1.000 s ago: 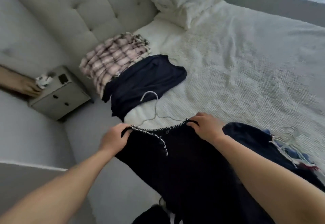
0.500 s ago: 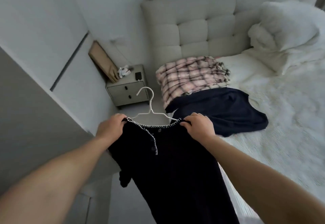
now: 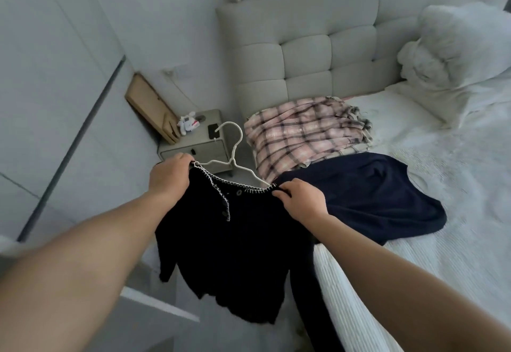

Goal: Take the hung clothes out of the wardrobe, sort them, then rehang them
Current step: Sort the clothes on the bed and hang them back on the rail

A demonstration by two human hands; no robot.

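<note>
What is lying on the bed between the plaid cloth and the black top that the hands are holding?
In the head view, a dark blue garment lies there, touching the plaid cloth and passing behind the right hand.

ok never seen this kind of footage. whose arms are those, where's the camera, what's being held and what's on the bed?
There is no machine here: the arms belong to a person doing the task bare-handed. The one picture comes from a wide-angle camera worn on the person's head, looking forward and down, so the edges bend.

The left hand and right hand each grip a shoulder of a black top that hangs on a white hanger, held up beside the bed.

On the bed lie a folded pink checked garment, a dark blue top spread flat in front of it, and white pillows by the headboard. A small bedside cabinet stands in the corner.
</note>
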